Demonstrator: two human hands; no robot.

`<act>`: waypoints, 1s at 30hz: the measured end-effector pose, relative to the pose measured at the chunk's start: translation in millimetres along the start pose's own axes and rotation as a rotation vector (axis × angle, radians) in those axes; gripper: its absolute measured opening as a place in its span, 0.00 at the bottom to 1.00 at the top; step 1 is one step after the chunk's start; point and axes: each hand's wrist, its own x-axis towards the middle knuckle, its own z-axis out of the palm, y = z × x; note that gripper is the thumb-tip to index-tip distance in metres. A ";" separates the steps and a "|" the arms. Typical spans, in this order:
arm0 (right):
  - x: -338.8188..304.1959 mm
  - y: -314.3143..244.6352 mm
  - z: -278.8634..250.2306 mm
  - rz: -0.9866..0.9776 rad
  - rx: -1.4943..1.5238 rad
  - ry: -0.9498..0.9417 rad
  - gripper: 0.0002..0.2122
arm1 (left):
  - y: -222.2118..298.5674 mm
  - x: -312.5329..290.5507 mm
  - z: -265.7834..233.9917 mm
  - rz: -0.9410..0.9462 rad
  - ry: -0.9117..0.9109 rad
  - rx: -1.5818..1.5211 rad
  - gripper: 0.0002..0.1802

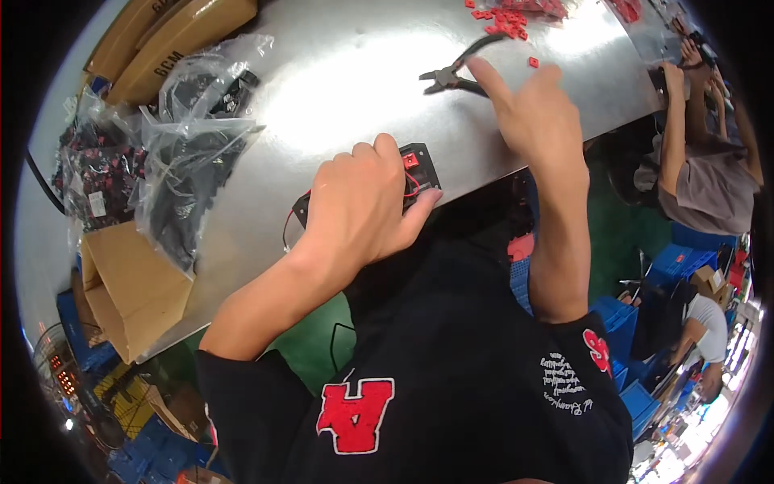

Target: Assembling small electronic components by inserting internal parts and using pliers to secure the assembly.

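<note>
At the near edge of the table, my left hand (351, 198) is wrapped over a black plastic housing (427, 165), which it mostly covers. The housing carries a small red square part (409, 160) and red wire; a thin dark wire loops out at its left end. To the right and farther off, my right hand (536, 113) is closed round the handles of a pair of cutting pliers (447, 79). Their jaws point left above the metal table, and the handles are spread apart. My right palm hides part of the handles.
Small red square parts (508, 22) lie at the far side of the metal table (322, 89), some bagged. Clear plastic bags of dark parts (181, 161), a cardboard box (137, 282) and stacked cartons (173, 40) crowd the left. Other people (709, 177) work at the right.
</note>
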 end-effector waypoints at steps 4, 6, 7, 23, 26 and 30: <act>50.2 -26.9 12.7 0.073 0.015 0.048 0.58 | -2.3 2.3 2.2 0.063 0.058 0.001 0.31; 62.6 -43.4 18.0 0.057 -0.073 0.037 0.60 | -1.5 2.0 3.2 0.053 0.041 0.011 0.31; 66.7 -48.4 17.4 0.061 -0.065 0.043 0.60 | -1.3 1.6 3.8 0.032 0.020 0.009 0.32; 50.9 -53.4 45.0 -0.455 -0.113 0.286 0.25 | -2.6 -1.2 8.4 -0.033 0.075 -0.060 0.31; 48.4 -36.8 39.0 -0.552 -0.072 0.248 0.25 | -2.9 0.3 6.1 -0.015 0.037 -0.108 0.32; 58.1 -9.0 18.7 -0.792 0.415 0.378 0.23 | -8.3 3.3 1.6 -0.007 -0.030 -0.180 0.34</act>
